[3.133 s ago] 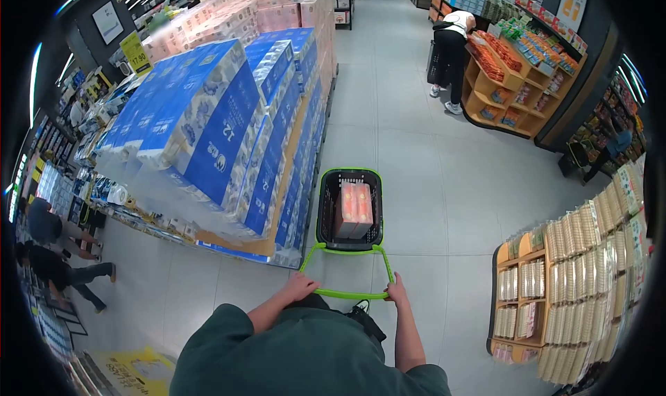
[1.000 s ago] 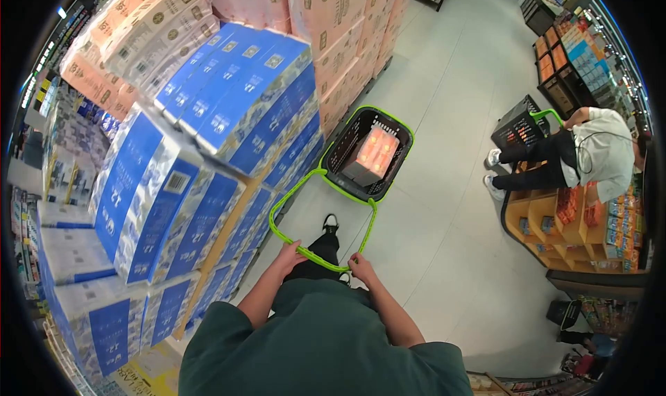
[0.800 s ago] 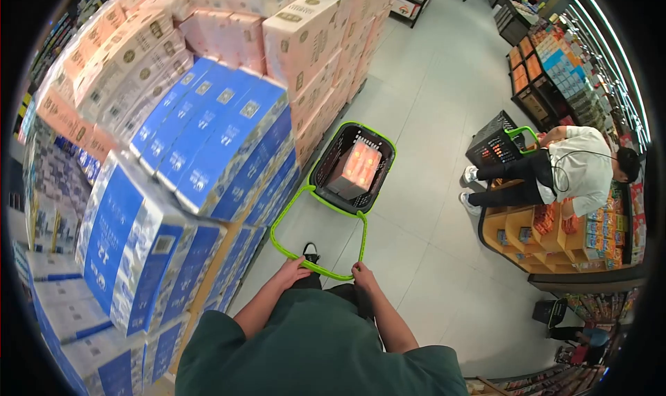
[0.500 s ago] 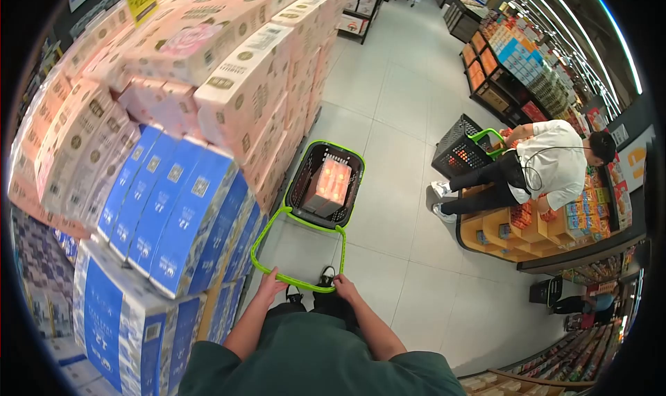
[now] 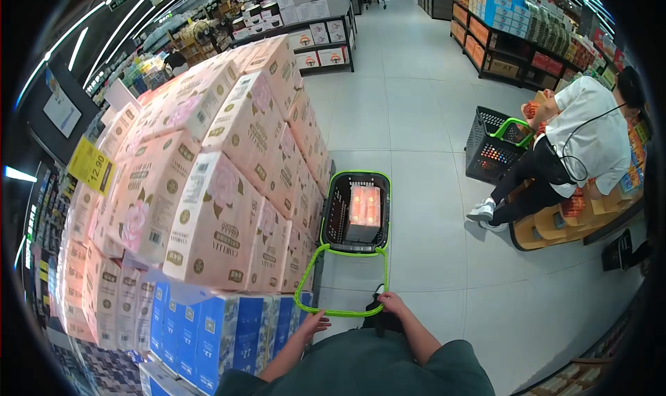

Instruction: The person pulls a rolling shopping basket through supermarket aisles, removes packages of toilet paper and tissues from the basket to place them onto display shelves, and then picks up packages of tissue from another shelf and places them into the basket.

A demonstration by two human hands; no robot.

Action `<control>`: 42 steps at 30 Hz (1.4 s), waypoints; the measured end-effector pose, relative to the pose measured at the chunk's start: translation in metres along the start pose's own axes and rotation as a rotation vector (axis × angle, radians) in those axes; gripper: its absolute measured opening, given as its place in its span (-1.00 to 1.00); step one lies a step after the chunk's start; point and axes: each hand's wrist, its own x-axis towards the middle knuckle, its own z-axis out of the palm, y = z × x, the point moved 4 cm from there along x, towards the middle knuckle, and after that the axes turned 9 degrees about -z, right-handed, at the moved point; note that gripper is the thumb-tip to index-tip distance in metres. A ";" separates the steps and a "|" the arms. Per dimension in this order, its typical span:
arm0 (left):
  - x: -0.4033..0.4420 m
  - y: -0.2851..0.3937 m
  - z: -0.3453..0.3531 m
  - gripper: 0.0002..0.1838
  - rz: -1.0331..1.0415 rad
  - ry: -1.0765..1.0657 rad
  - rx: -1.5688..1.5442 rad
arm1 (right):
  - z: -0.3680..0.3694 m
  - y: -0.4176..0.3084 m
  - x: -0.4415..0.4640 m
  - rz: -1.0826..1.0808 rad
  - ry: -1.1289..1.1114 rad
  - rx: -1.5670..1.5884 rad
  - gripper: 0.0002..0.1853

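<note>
A black shopping basket with a green rim is on the floor ahead of me, its long green handle swung toward my body. Inside the basket rests a pink-topped pack with a grey side. My right hand is closed around the right corner of the handle. At the handle's left corner, my left hand has its fingers stretched out, close against the bar but not wrapped round it.
Stacked pink tissue packs and blue packs rise along my left, under a yellow price tag. At right, a person in a white top holds another basket beside a wooden display. Dark shelving stands farther off.
My view has swung and shifted forward; the tissue stack and the other person sit differently in it. The basket, its handle and both my hands appear farther right and lower.
</note>
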 end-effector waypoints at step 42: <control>0.245 0.612 0.304 -0.51 0.664 -0.176 1.015 | -0.334 -0.396 0.383 -0.142 0.355 0.762 -0.28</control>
